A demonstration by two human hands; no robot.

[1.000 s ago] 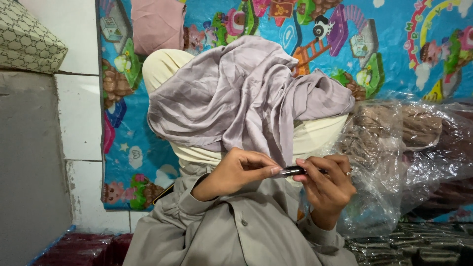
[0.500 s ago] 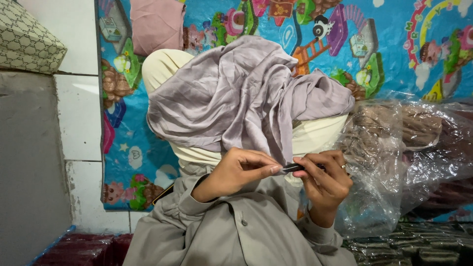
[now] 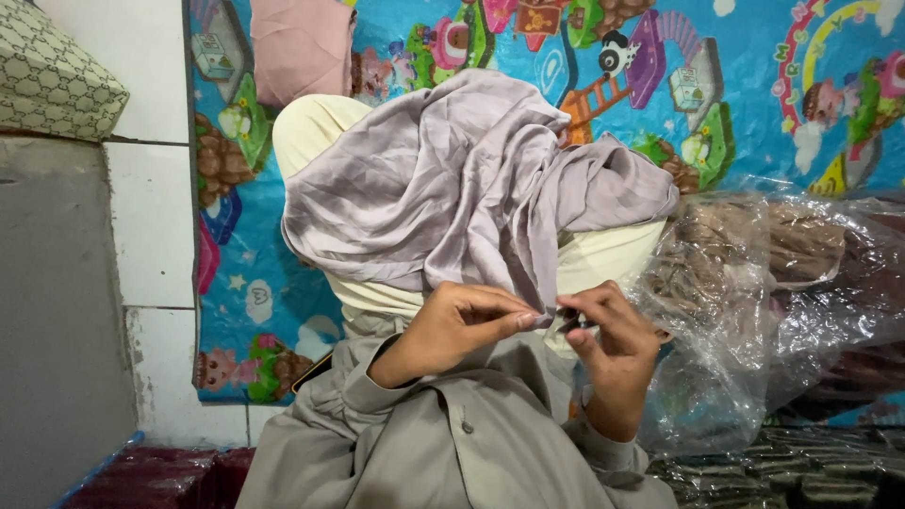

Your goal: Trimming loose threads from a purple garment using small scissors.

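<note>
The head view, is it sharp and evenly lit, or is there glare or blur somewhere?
Head view: soft even light, mostly sharp; white glare streaks on the clear plastic bag; both hands slightly soft at the fingertips; grey scarf folds show gentle shadows.

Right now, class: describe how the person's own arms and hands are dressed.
Both hands, left hand and right hand, are bare: no gloves, and no rings show. The sleeves are long, grey-beige cloth, gathered into cuffs at the wrists, matching a buttoned garment.
</note>
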